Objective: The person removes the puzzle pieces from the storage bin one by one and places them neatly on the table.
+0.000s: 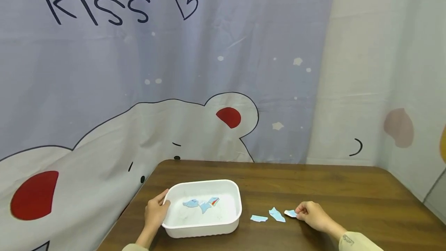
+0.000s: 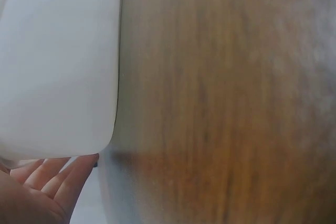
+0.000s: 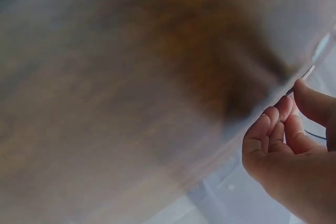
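Note:
A white plastic basin (image 1: 203, 229) stands on the table, with several torn scraps of light-blue paper (image 1: 191, 203) on its bottom. My left hand (image 1: 155, 213) grips its left wall, thumb at the rim and fingers along the outside; the left wrist view shows those fingers against the basin's side (image 2: 58, 77). To the right of the basin, my right hand (image 1: 313, 216) pinches a light-blue and white paper scrap (image 1: 290, 213) between thumb and index finger. In the right wrist view, the thin edge of the scrap (image 3: 310, 72) sticks out past the thumb tip.
Between the basin and my right hand, two more paper scraps lie on the table, a flat strip (image 1: 259, 218) and a jagged piece (image 1: 277, 214). The brown wooden table (image 1: 296, 181) reaches back to a printed curtain (image 1: 209, 69).

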Demonstrator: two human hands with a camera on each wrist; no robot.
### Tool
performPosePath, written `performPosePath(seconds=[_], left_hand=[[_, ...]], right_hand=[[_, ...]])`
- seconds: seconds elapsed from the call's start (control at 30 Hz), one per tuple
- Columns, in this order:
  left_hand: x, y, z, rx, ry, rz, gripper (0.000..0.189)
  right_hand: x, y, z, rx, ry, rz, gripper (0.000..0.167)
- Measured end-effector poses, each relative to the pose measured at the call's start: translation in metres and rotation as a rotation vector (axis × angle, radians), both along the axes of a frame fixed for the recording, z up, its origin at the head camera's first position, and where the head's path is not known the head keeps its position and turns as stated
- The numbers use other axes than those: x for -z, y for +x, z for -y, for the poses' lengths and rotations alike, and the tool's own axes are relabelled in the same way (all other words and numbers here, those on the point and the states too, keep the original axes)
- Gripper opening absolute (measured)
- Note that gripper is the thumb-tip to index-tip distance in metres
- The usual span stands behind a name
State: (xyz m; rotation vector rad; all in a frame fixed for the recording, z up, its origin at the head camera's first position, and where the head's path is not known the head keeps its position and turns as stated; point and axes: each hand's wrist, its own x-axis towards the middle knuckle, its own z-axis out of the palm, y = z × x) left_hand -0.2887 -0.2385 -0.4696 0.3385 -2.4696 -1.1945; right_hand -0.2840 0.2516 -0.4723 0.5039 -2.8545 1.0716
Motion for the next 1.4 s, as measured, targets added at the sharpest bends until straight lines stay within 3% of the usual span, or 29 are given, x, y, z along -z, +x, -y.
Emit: performPosePath(seconds=[0.37, 0.53, 0.73, 0.93, 1.17, 1.4], left_hand=[[-0.002, 0.001, -0.001, 0.003, 0.008, 0.004, 0.044], [0.0, 0.001, 0.001, 0.004, 0.015, 0.011, 0.044], [0.001, 0.0, 0.001, 0.002, 0.012, 0.02, 0.044], [0.0, 0.0, 0.0, 0.0, 0.021, 0.019, 0.044], [0.001, -0.001, -0.004, 0.001, 0.007, -0.008, 0.043], [0.0, -0.002, -0.002, 0.003, 0.01, -0.02, 0.042]], right_hand=[[0.009, 0.002, 0.0, 0.045, 0.025, -0.035, 0.006], [0.003, 0.0, -0.004, -0.025, -0.013, -0.002, 0.019], [-0.01, -0.008, 0.007, -0.089, -0.082, -0.047, 0.032], [-0.027, -0.02, 0.05, -0.122, -0.18, -0.055, 0.031], [-0.059, -0.035, 0.114, -0.193, -0.26, -0.027, 0.029], [-0.064, -0.052, 0.186, -0.15, -0.434, 0.022, 0.026]])
